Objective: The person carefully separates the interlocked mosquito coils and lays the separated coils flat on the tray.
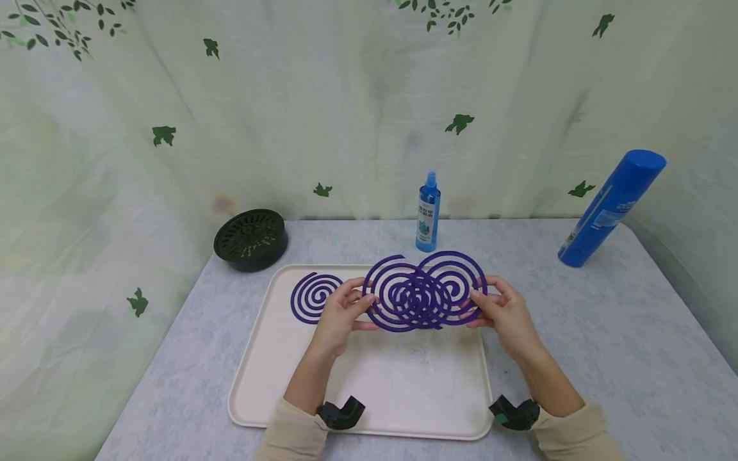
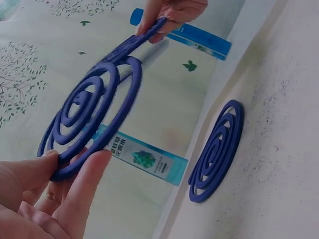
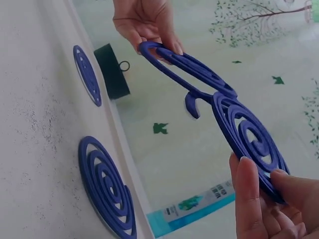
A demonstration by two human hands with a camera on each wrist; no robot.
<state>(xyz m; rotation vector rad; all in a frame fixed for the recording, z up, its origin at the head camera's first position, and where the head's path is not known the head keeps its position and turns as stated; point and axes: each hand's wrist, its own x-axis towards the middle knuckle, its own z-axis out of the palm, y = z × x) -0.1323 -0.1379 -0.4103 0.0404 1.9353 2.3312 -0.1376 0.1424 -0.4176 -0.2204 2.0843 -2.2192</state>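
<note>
Raised above the white tray (image 1: 415, 390) are two purple mosquito coils, meeting and partly overlapping between the hands. My left hand (image 1: 340, 317) pinches the outer edge of the left coil (image 2: 67, 172) between thumb and fingers. On the other side, my right hand (image 1: 507, 314) grips the rim of the right coil (image 3: 259, 147). A third mosquito coil (image 1: 319, 296) lies flat at the tray's back left, beside the left hand. Behind the held pair in the head view, a fourth coil (image 3: 110, 185) rests on the tray, mostly hidden there.
A black round box (image 1: 252, 240) with a slotted lid stands behind the tray's left corner. Beyond the tray is a blue spray bottle (image 1: 427, 218). A tall blue can (image 1: 611, 208) stands at the back right. A leaf-print curtain (image 1: 357, 109) hangs behind the table.
</note>
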